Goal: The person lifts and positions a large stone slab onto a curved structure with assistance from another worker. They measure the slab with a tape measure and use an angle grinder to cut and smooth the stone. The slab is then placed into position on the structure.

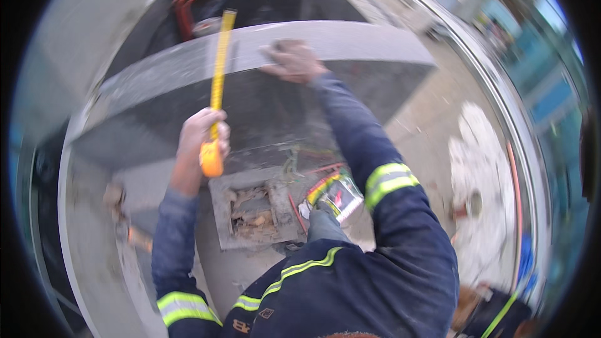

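My left hand (199,130) is closed around a tape measure (211,160) with an orange case. Its yellow blade is drawn out away from me, crossing the front face and top of a grey ledge (363,40) and reaching past the far edge. On top of that ledge lies my right hand (294,61), slightly blurred, its fingers apart and holding nothing. It rests to the right of the blade, not touching it.
Below the ledge is a square frame (219,213) with rubble inside, beside a printed bag (341,195). Red pipes (184,9) stand in the recess beyond. A white heap (479,188) lies at right, near a metal rail (501,97). Another person (501,313) is partly visible lower right.
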{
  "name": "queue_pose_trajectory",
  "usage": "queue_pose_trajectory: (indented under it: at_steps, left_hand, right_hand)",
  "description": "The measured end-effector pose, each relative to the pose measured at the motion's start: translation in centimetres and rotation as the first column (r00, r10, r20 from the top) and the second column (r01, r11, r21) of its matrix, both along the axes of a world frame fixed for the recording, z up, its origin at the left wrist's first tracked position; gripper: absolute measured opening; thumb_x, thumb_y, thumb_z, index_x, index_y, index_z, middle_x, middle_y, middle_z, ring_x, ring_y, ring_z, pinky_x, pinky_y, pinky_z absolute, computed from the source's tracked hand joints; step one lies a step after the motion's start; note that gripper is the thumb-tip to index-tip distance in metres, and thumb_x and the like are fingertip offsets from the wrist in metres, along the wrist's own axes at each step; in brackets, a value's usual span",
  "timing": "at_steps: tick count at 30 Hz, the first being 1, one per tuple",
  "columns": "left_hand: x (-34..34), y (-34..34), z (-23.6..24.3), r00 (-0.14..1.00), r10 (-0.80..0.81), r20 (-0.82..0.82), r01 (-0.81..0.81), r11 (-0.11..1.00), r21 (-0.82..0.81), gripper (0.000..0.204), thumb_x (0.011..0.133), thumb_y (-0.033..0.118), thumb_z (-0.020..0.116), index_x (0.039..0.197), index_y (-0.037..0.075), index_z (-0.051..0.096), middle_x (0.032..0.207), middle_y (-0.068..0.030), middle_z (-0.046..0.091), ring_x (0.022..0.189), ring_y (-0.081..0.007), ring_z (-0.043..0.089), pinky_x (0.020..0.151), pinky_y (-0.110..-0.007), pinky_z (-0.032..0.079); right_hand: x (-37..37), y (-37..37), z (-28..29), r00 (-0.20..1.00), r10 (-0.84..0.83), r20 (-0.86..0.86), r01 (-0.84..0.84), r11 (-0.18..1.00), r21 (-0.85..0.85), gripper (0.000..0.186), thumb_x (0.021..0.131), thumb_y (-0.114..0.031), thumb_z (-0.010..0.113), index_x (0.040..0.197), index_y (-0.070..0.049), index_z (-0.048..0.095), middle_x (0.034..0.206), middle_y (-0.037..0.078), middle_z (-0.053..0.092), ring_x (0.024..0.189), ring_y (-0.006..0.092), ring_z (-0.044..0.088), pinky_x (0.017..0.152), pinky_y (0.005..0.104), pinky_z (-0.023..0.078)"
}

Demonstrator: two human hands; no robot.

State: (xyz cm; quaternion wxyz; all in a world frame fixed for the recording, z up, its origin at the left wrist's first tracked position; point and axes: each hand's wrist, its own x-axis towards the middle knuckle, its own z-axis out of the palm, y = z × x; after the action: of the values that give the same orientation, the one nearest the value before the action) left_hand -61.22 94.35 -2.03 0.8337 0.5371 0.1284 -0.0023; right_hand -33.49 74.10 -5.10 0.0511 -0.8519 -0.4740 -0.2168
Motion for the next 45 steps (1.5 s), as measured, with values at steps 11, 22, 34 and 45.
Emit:
queue_pose_trajectory:
  at_steps: [11,22,34,45]
  left_hand:
    - [5.8,-14.1,-2.2,0.962,0.114,0.25,-0.146,0.983,0.112,0.014,0.107,0.019,0.048,0.1,0.008,0.053,0.07,-0.0081,0.061,0.047,-0.0168,0.057,0.044,-0.03,0.05]
    - [6.0,-30.0,-8.8,0.911,-0.033,0.412,-0.241,0.768,0.594,0.021,0.107,0.016,0.053,0.103,-0.002,0.064,0.083,-0.0067,0.061,0.076,-0.0147,0.057,0.069,-0.033,0.047]
    - [15.6,-34.6,-4.0,0.929,-0.195,0.314,-0.142,0.596,0.791,0.027,0.097,0.022,0.067,0.087,-0.002,0.074,0.089,-0.0158,0.073,0.073,-0.0199,0.067,0.069,-0.039,0.053]
    - [39.9,-25.5,-2.2,0.945,-0.124,0.303,-0.324,-0.217,0.921,0.039,0.098,0.036,0.065,0.118,0.003,0.068,0.118,-0.0202,0.067,0.116,-0.0388,0.062,0.099,-0.049,0.047]
  right_hand:
    - [-2.5,-1.6,-0.1,0.939,0.334,-0.076,-0.228,0.775,0.589,0.045,0.102,-0.045,0.054,0.116,-0.008,0.073,0.113,0.02,0.071,0.115,0.0388,0.064,0.097,0.0487,0.049]
    - [-19.1,-18.9,-6.1,0.155,0.918,-0.365,0.789,0.107,0.604,0.031,0.108,-0.025,0.059,0.122,0.001,0.067,0.089,-0.005,0.061,0.067,0.0001,0.051,0.053,0.0194,0.04]
    - [-12.1,-43.4,-7.6,0.448,0.778,-0.441,0.721,-0.022,0.692,0.034,0.109,-0.039,0.055,0.101,-0.007,0.061,0.073,0.001,0.061,0.058,0.0117,0.06,0.056,0.0276,0.054]
    - [-15.9,-56.9,-14.3,0.143,0.796,-0.588,0.926,0.103,0.364,0.03,0.108,-0.03,0.055,0.111,-0.001,0.063,0.076,0.002,0.061,0.057,0.0096,0.056,0.049,0.0262,0.048]
